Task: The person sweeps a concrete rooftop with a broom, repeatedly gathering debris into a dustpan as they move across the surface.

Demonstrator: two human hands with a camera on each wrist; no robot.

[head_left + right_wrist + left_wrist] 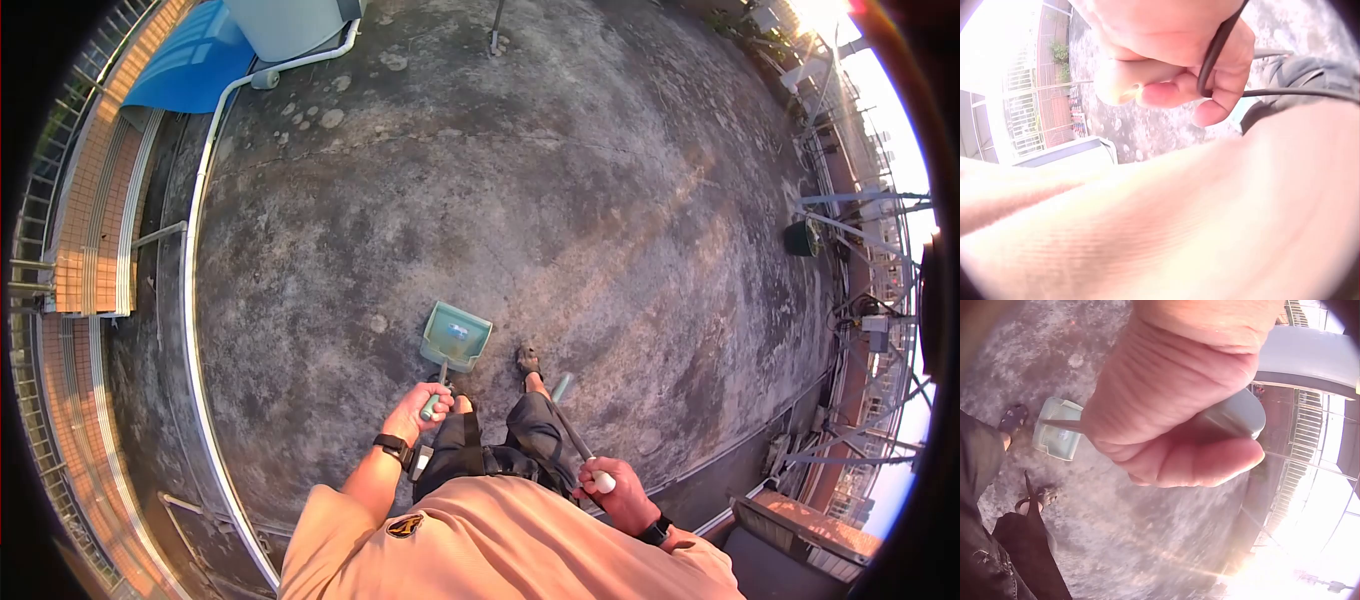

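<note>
I stand on a weathered concrete rooftop [520, 200]. My left hand [418, 410] grips the long handle of a pale green dustpan [456, 338], whose pan rests on the floor in front of my feet. The left wrist view has the same hand [1179, 406] curled round the grey handle end [1235, 415], with the dustpan [1057, 428] below. My right hand [620, 492] grips the top of a broom handle [575, 435] that slants down toward my right foot. In the right wrist view the fingers [1222, 69] curl round a thin dark rod [1216, 50].
A white pipe [200, 200] runs along the roof's left edge beside a tiled ledge [95, 210]. A grey tank [290, 25] stands at the back left. Metal frames and railings [860, 250] line the right edge. My sandalled feet [528, 360] stand by the dustpan.
</note>
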